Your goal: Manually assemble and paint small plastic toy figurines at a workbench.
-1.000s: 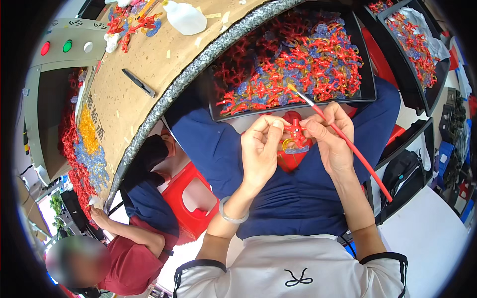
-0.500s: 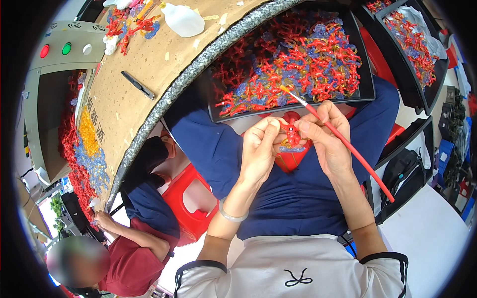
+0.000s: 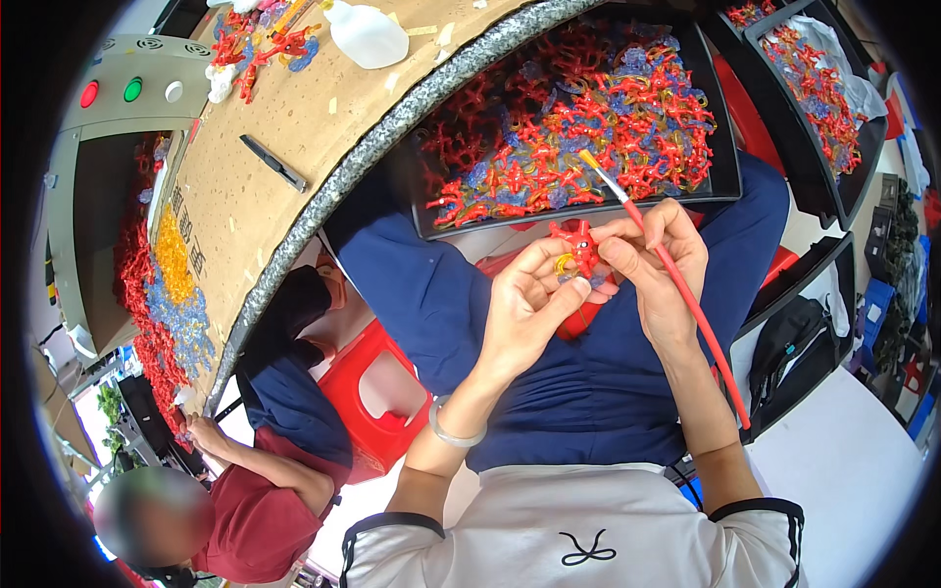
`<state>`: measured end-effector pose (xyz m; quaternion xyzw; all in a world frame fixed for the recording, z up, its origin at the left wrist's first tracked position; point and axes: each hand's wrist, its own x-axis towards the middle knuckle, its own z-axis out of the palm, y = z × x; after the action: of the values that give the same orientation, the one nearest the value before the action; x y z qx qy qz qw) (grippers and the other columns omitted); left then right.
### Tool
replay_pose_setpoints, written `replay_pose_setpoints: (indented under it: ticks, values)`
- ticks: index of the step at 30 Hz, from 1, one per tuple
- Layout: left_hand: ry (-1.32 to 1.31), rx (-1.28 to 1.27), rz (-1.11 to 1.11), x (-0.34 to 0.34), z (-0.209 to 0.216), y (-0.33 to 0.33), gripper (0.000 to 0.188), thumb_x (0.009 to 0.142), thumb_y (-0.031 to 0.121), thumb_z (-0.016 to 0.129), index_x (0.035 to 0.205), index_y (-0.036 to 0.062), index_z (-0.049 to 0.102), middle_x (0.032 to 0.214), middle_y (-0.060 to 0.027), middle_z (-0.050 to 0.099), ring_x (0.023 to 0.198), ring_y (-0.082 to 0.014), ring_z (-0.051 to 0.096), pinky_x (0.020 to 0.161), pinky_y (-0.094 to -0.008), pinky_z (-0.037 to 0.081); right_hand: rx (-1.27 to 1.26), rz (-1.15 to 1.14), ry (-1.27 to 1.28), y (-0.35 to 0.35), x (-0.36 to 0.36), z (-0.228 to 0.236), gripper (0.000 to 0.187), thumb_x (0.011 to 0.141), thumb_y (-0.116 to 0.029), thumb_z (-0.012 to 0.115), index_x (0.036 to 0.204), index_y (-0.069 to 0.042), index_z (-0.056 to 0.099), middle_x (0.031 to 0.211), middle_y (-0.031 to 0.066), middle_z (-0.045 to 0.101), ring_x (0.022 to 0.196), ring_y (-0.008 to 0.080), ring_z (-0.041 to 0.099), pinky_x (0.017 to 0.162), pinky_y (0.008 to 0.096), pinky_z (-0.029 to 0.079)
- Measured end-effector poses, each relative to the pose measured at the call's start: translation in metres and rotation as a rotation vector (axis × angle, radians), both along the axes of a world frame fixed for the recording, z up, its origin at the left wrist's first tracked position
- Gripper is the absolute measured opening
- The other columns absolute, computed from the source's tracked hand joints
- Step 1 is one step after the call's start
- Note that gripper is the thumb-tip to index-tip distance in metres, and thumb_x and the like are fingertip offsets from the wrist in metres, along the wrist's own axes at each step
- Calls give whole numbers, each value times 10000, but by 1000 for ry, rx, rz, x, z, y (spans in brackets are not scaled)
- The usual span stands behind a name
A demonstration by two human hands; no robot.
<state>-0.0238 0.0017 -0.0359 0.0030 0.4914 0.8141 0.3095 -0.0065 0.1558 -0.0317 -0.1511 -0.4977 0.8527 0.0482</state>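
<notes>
Above my lap, my left hand (image 3: 534, 304) holds a small red plastic figure (image 3: 583, 251) with a yellow and a clear bluish part at its lower end. My right hand (image 3: 659, 265) pinches the figure's right side with thumb and fingertips. A red-handled paintbrush (image 3: 698, 318) also rests in my right hand, held between the fingers. Its yellowish bristles point up over a black tray (image 3: 578, 220) full of red, yellow and blue figures (image 3: 627, 127). The undersides of the fingers and part of the figure are hidden.
A curved padded table edge (image 3: 363, 167) runs at the left. On the table lie a black cutter knife (image 3: 272, 164), a white bottle (image 3: 368, 37) and heaps of coloured parts (image 3: 181, 304). A co-worker in a dark red shirt (image 3: 265, 510) sits lower left. More bins (image 3: 814, 108) stand right.
My left hand has opened its thumb away and shifted grip lower on the figure. The figure has turned and risen slightly. The brush has tilted more upright.
</notes>
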Motion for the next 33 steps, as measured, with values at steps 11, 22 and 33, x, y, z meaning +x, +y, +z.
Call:
replay_pose_setpoints:
  ticks: [11,22,33]
  values:
    - [389,-523,73,10,8,7,576,771,-83,607,1247,37,307,884,-93,601,831,-116,584,719,-231,476,-65,204,-134,13,-7,-11,298,812,-5,698,788,-96,415,834,78,628,823,148,658,704,242,525]
    - [420,-390,96,10,2,5,595,751,-106,623,1236,27,305,974,-111,585,876,-133,584,793,-254,475,-265,203,-186,13,-8,-17,316,807,-17,701,758,-114,405,776,46,600,826,186,667,762,270,487]
    - [888,-765,177,5,-7,2,625,712,-23,748,1210,-35,371,1079,-143,566,710,-178,642,600,-255,518,277,-52,61,21,-6,3,275,965,-186,515,1098,49,566,925,137,666,843,175,634,798,279,487]
